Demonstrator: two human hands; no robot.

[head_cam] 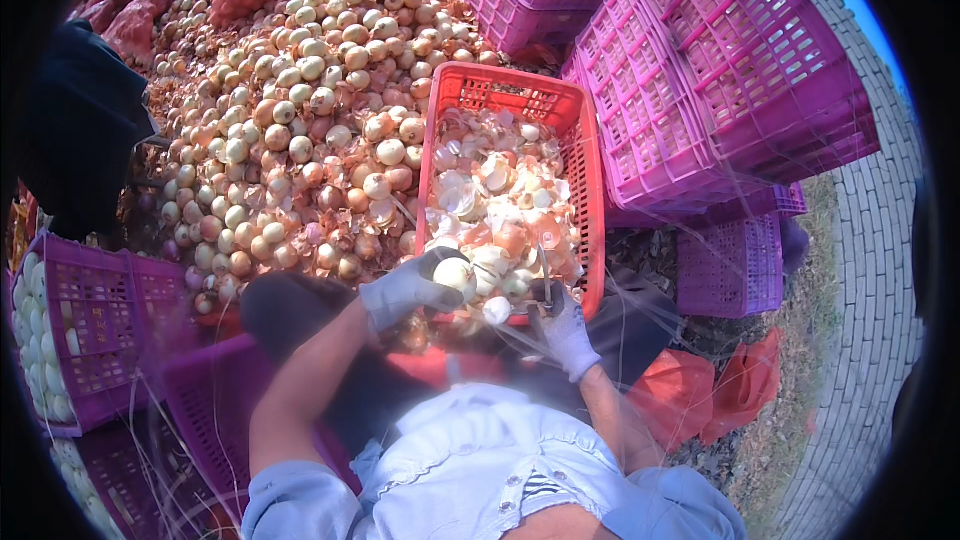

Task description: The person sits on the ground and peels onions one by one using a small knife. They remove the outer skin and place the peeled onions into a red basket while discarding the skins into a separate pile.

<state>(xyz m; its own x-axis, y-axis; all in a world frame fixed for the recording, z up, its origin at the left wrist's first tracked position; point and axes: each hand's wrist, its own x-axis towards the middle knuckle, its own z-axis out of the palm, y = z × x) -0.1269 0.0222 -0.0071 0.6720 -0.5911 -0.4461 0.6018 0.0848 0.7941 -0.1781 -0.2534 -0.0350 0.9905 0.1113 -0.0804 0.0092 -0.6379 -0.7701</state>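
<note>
My left hand (pixel 414 286), in a light glove with dark fingers, grips a pale onion (pixel 454 277) over the near left corner of a red plastic crate (pixel 597 240). At the crate's near right, my right hand (pixel 559 315), gloved alike, is closed on the handle of a knife (pixel 545 270); its thin blade points away from me. Between the hands lies a white peeled onion (pixel 496 310). Onion skins (pixel 480 180) and several onions fill much of the crate. The right fingers are partly hidden in shadow.
A wide heap of onions (pixel 300 112) spreads beyond and left of the crate. Stacked purple crates (pixel 652 90) stand at the right. Another purple crate (pixel 97 315) holds pale onions at the left. Red mesh bags (pixel 675 390) lie at my right. A person's dark sleeve (pixel 82 120) shows far left.
</note>
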